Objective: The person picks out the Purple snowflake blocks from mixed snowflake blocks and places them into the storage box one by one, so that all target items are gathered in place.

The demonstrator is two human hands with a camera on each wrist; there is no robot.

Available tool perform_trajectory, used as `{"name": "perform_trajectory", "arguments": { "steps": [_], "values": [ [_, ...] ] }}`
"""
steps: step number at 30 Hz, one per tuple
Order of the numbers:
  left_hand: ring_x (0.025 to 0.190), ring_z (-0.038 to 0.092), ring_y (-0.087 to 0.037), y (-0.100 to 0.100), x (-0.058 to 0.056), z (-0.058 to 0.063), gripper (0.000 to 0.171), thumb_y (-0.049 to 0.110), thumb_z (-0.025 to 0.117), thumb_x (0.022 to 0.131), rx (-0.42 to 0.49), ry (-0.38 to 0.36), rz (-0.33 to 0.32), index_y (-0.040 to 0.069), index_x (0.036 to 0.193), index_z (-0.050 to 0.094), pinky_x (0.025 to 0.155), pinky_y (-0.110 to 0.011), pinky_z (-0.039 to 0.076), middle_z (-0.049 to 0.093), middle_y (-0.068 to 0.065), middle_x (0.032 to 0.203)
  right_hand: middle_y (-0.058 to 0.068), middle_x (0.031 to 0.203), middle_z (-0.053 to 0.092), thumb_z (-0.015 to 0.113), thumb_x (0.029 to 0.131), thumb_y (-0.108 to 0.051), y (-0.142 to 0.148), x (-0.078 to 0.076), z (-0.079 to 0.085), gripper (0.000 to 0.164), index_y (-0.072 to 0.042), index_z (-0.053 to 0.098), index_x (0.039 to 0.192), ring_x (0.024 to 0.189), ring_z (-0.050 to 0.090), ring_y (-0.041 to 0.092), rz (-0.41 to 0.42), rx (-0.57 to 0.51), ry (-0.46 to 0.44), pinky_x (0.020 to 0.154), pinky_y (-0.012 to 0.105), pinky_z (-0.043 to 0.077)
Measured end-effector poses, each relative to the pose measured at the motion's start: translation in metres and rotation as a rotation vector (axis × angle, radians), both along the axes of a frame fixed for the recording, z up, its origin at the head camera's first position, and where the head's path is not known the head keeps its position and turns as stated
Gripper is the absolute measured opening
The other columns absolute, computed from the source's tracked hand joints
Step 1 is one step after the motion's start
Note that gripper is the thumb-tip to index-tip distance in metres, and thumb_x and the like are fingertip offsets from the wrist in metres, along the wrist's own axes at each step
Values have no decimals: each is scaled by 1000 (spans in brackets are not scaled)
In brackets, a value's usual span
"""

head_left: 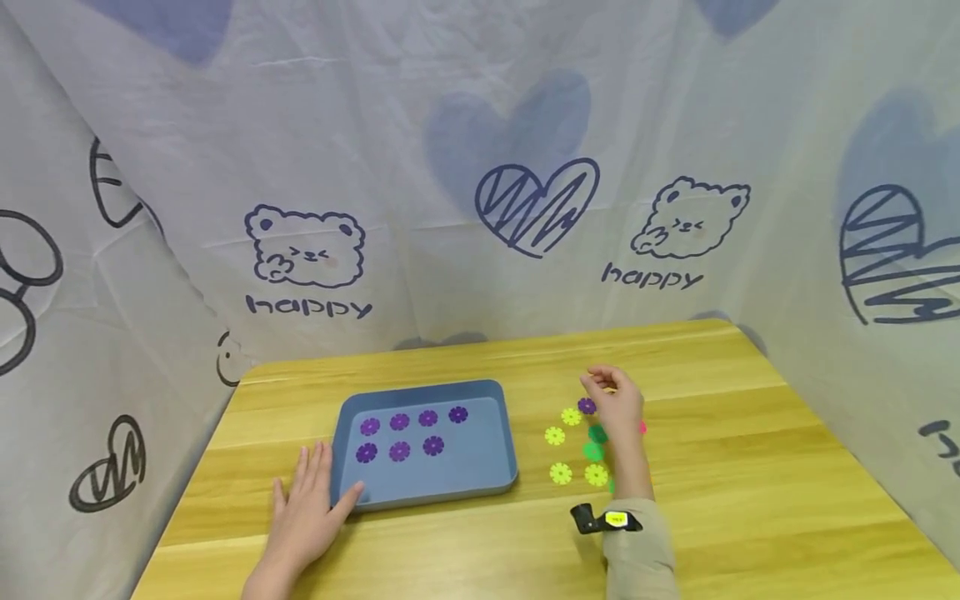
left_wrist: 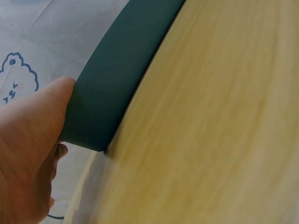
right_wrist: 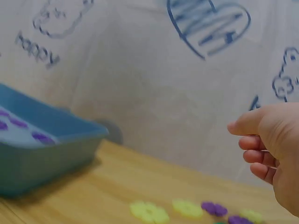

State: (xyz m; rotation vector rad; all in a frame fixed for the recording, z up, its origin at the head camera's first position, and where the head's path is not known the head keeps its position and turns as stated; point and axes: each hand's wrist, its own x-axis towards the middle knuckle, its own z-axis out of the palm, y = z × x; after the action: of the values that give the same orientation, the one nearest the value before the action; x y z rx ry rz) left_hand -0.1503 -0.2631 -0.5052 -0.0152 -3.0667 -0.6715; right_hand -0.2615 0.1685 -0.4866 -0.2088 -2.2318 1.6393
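A blue-grey tray [head_left: 472,479] holds purple flower-shaped plastic discs [head_left: 399,451] in two rows. My left hand [head_left: 303,508] rests against its near left corner, fingers fairly straight along the left side and thumb at the front rim. In the left wrist view the thumb touches the tray's wall [left_wrist: 107,84]. On the right, my right hand [head_left: 617,408] is raised over loose discs, its fingers loosely bent, and I see nothing held in it. Beneath it lies a purple disc [head_left: 587,406]; the right wrist view shows another purple disc [right_wrist: 240,220] close by.
Yellow discs [head_left: 555,436] and green discs [head_left: 593,452] lie right of the tray, some partly hidden by my right arm. A pink disc [head_left: 642,427] peeks out beyond it. Printed cloth [head_left: 420,250] hangs behind the wooden table [head_left: 720,467].
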Motion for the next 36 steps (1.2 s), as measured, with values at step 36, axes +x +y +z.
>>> {"name": "perform_trajectory", "arguments": {
  "steps": [36],
  "values": [
    [150, 1, -44, 0, 0, 0, 93, 65, 40, 96, -3, -13, 5, 0, 156, 10, 110, -74, -8, 7, -24, 162, 23, 106, 60, 68, 87, -3, 19, -9, -38, 27, 3, 66, 113, 100, 53, 34, 103, 415, -165, 80, 42, 50]
  ]
}}
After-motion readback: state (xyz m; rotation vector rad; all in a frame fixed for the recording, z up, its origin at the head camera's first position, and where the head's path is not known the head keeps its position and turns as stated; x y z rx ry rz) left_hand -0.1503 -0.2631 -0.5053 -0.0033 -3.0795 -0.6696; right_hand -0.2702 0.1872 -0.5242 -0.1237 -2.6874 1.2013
